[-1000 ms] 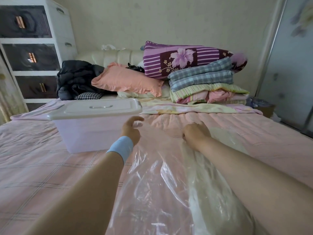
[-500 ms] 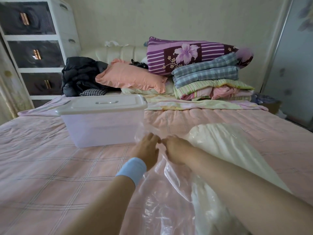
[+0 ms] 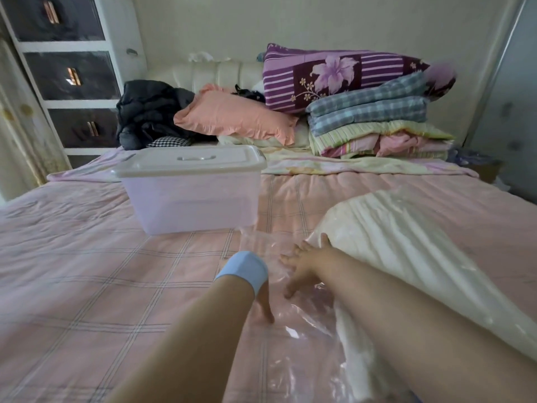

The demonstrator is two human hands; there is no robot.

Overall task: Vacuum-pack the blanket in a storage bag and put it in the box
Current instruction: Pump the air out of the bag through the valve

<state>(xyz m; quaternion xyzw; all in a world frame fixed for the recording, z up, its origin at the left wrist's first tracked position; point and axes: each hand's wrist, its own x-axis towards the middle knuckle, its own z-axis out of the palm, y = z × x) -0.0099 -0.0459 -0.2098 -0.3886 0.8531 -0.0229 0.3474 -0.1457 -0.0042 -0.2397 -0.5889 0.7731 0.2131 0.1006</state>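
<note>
I'm pressing both open palms, left hand (image 3: pixel 263 301) and right hand (image 3: pixel 305 264), gripping nothing, on the clear storage bag (image 3: pixel 293 321) to flatten it; cream blanket (image 3: pixel 406 245) inside, on bed, near lidded box (image 3: pixel 191 190).

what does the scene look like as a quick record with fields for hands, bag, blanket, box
left hand: open, fingers pressing down on the bag
right hand: open, spread flat on the bag beside the blanket
bag: clear plastic, lying on the pink bed
blanket: cream, bundled inside the bag
box: translucent, lid closed, behind the hands
</note>
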